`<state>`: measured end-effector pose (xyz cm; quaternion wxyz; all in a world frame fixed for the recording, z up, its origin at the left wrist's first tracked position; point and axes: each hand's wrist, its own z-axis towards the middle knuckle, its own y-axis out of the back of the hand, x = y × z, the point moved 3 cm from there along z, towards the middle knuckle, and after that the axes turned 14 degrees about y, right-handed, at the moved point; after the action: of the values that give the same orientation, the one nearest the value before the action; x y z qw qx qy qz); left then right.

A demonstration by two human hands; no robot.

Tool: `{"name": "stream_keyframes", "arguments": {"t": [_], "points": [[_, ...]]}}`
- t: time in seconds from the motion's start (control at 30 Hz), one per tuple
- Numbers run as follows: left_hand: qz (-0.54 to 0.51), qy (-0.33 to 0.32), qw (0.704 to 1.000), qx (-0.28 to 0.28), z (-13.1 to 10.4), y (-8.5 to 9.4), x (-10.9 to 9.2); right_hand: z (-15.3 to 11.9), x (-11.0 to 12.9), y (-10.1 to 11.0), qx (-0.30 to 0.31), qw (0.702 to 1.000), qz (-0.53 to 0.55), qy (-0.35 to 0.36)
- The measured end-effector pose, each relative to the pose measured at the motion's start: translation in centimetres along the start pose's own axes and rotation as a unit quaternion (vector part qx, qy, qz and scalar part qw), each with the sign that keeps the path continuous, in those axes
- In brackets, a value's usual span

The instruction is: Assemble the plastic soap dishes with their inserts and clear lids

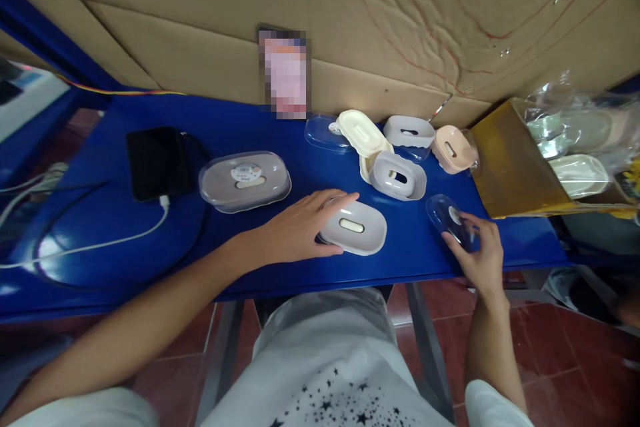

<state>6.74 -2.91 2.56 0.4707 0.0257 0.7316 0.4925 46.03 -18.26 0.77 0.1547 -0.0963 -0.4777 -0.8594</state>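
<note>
My left hand (300, 230) grips the left end of a light grey oval soap dish (370, 230), fingers along its far side and thumb along the near side. The dish lies near the table's front edge, with a pale bar-shaped piece in its middle slot. Over to the right, my right hand (480, 254) holds a clear plastic lid (443, 212) between thumb and fingers; a round sticker is on the lid. A grey soap dish under a clear lid (273, 177) sits left of my left hand.
Behind my hands are a cream dish (363, 130), grey dishes (420, 188), a peach dish (453, 157) and another clear lid (320, 134). An open carton (520, 180) holds bagged dishes at right. A black device (157, 164) with cables lies left; cardboard (175, 14) lines the back.
</note>
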Motion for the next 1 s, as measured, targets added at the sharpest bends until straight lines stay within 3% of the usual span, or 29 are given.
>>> {"name": "stream_keyframes", "arguments": {"t": [0.07, 0.13, 0.27, 0.37, 0.5, 0.73, 1.0], "points": [[-0.020, -0.002, 1.000, -0.004, 0.1, -0.2, 0.0, -0.6, 2.4, 0.4, -0.021, 0.999, 0.031, 0.005], [-0.034, -0.007, 0.999, -0.008, 0.2, -0.3, 0.1, -0.4, 5.6, -0.3, -0.006, 0.997, 0.056, 0.061], [-0.049, -0.019, 0.998, -0.017, 0.5, -0.7, 0.4, 2.0, 11.8, -3.9, 0.093, 0.966, 0.114, 0.212], [-0.052, -0.024, 0.998, -0.013, 0.6, -0.8, 0.8, 4.0, 14.1, -6.2, 0.133, 0.944, 0.130, 0.273], [-0.054, -0.033, 0.998, -0.006, 0.6, -0.8, 0.9, 5.2, 15.0, -7.3, 0.166, 0.928, 0.127, 0.309], [-0.063, -0.040, 0.997, -0.007, 0.5, -0.7, 0.8, 6.0, 15.8, -6.9, 0.190, 0.915, 0.100, 0.340], [-0.049, -0.034, 0.998, 0.008, 1.0, -0.7, 1.1, 4.7, 15.5, -8.6, 0.206, 0.923, 0.080, 0.314]]}}
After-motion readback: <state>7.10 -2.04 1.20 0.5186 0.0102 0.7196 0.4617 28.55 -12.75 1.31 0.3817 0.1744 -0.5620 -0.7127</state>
